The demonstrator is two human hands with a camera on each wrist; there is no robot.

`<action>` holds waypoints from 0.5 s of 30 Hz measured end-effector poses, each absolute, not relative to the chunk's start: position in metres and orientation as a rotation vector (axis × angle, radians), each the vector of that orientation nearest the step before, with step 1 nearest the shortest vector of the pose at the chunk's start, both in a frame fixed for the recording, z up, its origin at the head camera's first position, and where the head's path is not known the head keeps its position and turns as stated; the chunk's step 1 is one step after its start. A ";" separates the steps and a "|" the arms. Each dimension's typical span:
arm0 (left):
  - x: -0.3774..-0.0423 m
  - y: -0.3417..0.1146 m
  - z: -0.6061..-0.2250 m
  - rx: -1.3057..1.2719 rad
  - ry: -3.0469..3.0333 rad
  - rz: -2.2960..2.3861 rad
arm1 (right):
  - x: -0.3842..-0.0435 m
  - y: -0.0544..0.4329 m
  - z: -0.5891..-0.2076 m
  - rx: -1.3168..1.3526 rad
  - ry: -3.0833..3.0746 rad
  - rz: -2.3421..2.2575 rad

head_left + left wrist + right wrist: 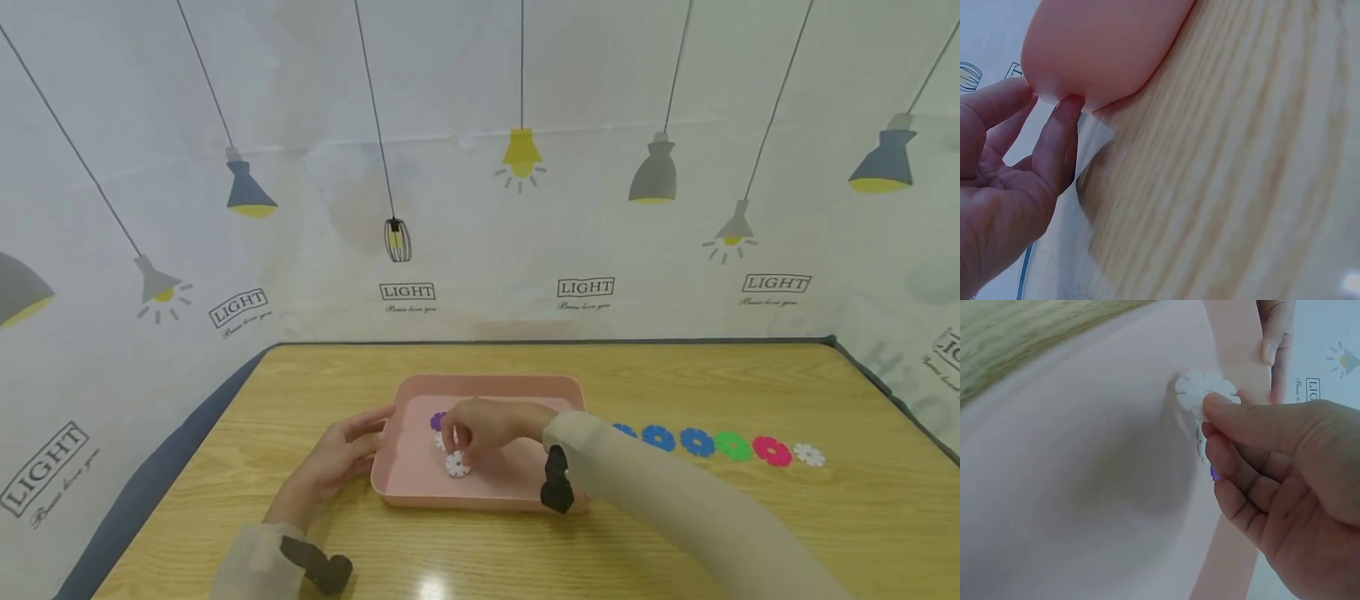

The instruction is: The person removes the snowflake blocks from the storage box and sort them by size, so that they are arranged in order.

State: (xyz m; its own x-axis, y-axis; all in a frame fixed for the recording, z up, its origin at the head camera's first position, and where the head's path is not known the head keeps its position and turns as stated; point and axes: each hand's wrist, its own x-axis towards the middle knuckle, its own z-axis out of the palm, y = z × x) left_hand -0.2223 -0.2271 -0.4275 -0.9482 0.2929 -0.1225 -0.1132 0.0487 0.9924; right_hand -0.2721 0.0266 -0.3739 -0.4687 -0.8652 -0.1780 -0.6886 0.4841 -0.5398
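My right hand point(483, 425) is over the pink tray point(480, 502), pinching a white snowflake-shaped plastic disc point(1205, 392) between thumb and fingers. Inside the tray, a second white disc point(439, 442) and a purple disc point(437, 421) lie near the left side, partly hidden by the right hand. At the tray's left end is my left hand point(341, 454). Its fingertips and thumb tip rest against the outer wall point(1097, 56), with the fingers fairly straight.
Right of the tray on the wooden table point(480, 554) lies a row of similar discs: blue ones point(697, 442), a green one point(732, 447), a pink one point(772, 451) and a white one point(809, 454). The right sleeve overlaps the row's left end. A lamp-printed cloth point(480, 200) stands behind.
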 end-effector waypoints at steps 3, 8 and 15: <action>-0.222 -0.227 -0.428 0.160 2.038 1.979 | -0.269 0.032 -0.371 -1.323 2.289 -0.607; -0.221 -0.226 -0.427 0.163 2.040 1.978 | -0.268 0.046 -0.363 -1.287 2.289 -0.694; -0.221 -0.226 -0.427 0.219 2.032 1.986 | -0.266 0.068 -0.356 -1.223 2.334 -0.778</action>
